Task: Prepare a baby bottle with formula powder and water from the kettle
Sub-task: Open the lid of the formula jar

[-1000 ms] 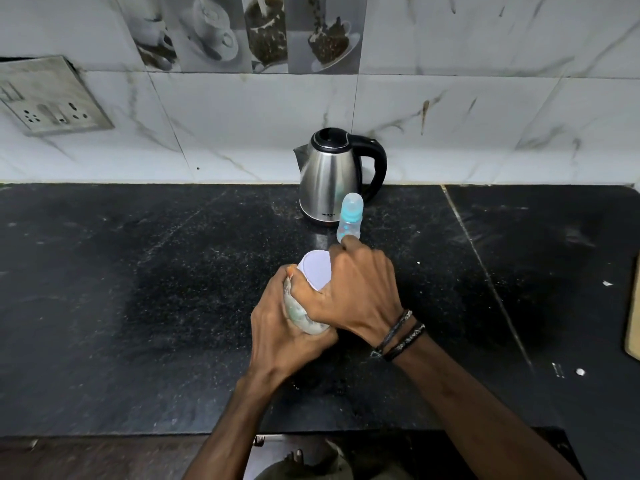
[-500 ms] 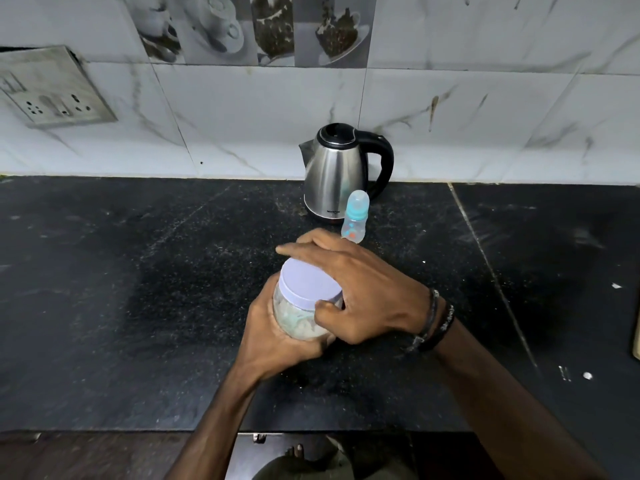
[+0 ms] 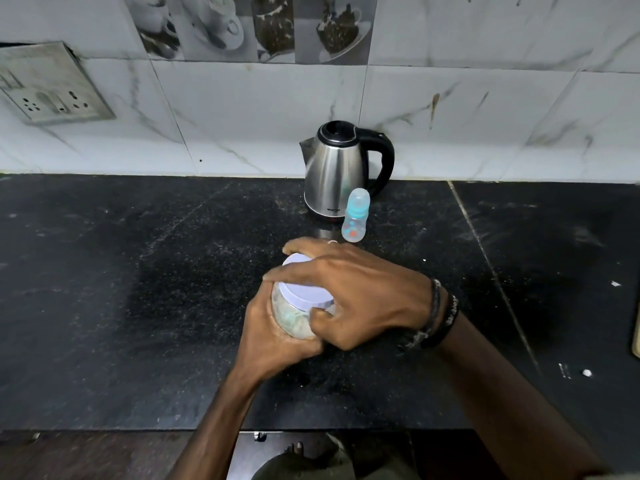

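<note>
A clear formula jar [image 3: 292, 322] with a pale lilac lid [image 3: 304, 289] sits at the middle of the black counter [image 3: 138, 289]. My left hand [image 3: 273, 336] wraps around the jar's body from below. My right hand [image 3: 356, 292] grips the lid from above, fingers spread around its rim. Behind them a small baby bottle [image 3: 354, 220] with a blue collar and clear cap stands upright, capped. A steel kettle [image 3: 334, 174] with a black lid and handle stands right behind the bottle, against the wall.
A switch and socket plate [image 3: 48, 88] is on the tiled wall at the upper left. A wooden board edge [image 3: 636, 337] shows at the far right. White specks [image 3: 586, 372] lie on the counter's right side. The counter's front edge runs below my arms.
My right hand has turned around the lid, its wrist swinging to the right. The jar stays in my left hand. The view has shifted slightly.
</note>
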`<control>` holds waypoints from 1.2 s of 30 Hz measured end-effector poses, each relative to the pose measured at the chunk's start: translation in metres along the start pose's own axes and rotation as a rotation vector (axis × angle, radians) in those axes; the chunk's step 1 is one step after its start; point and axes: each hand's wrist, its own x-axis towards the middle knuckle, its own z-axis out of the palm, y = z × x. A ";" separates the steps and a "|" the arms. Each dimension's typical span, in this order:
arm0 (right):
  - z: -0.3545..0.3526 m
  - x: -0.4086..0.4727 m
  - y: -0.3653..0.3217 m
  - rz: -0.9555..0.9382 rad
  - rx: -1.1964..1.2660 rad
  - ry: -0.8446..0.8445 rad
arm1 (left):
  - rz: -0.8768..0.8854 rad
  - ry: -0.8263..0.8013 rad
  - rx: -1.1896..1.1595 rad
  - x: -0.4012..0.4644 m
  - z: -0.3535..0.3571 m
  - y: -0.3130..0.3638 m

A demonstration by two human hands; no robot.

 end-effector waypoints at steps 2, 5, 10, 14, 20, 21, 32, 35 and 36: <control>0.000 -0.001 -0.006 0.104 -0.052 0.076 | 0.016 0.011 -0.006 0.000 0.001 -0.001; 0.007 0.004 -0.015 0.363 -0.399 0.182 | 0.021 0.035 -0.009 -0.002 0.005 0.006; 0.015 0.006 -0.017 0.293 -0.388 0.196 | 0.019 0.000 -0.024 -0.005 0.007 -0.001; 0.004 0.004 -0.006 0.111 -0.159 -0.071 | 0.016 0.024 -0.030 -0.006 0.005 -0.004; 0.003 0.005 -0.010 0.228 -0.188 0.024 | 0.011 0.015 0.011 -0.009 0.001 -0.004; 0.007 0.006 -0.013 0.294 -0.298 0.103 | 0.019 0.018 0.027 -0.009 0.002 -0.003; 0.007 0.007 -0.004 0.103 -0.119 0.038 | 0.047 0.052 -0.007 -0.011 0.002 -0.014; 0.004 0.002 0.005 0.030 0.040 0.078 | 0.076 0.076 0.000 -0.010 -0.002 -0.015; 0.002 0.000 0.008 0.019 0.097 0.112 | 0.088 0.082 0.001 -0.009 -0.004 -0.016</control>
